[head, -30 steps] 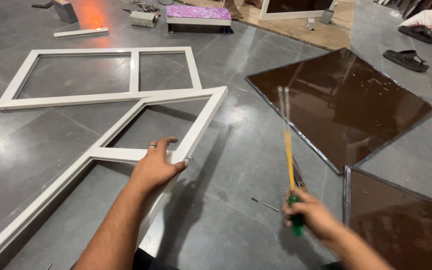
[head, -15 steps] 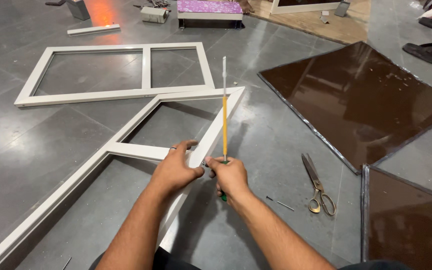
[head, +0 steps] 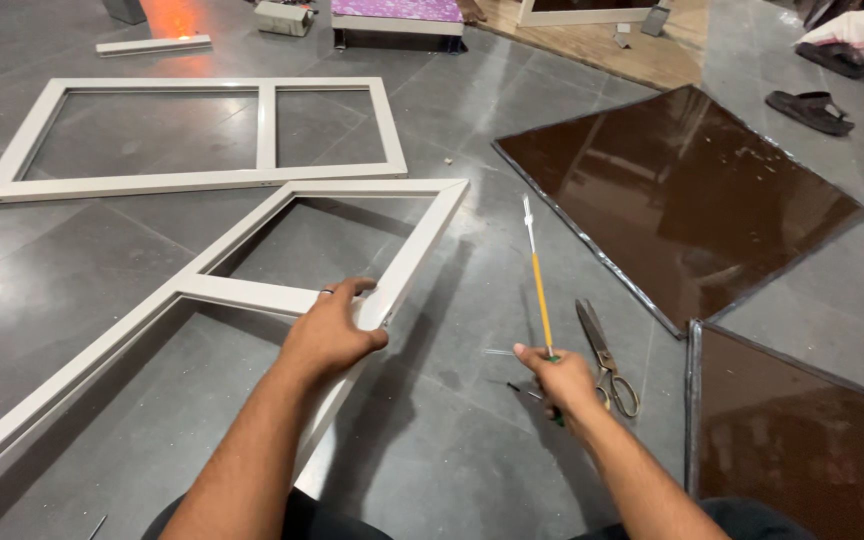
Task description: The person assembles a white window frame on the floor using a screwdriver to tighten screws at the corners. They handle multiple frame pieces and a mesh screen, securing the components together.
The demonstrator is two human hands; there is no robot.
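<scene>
My left hand [head: 332, 330] grips the right rail of a white window frame [head: 112, 335] lying on the grey floor, at the joint where its crossbar meets the rail. My right hand [head: 559, 378] holds a long screwdriver [head: 537, 285] with a yellow shaft and green handle, its tip pointing away from me, to the right of the frame. A pair of scissors [head: 607, 358] lies on the floor just right of that hand. A few small screws lie on the floor near my right hand.
A second white frame [head: 192, 180] lies flat beyond the first. Two dark brown glass panes lie to the right, a large one [head: 682, 195] and a nearer one [head: 802, 440]. A loose white bar [head: 152, 45], a sandal [head: 810, 110] and wooden boards sit farther back.
My right hand has drawn back to the right with the screwdriver, away from the frame joint where it met my left hand half a second ago. My left hand keeps its hold.
</scene>
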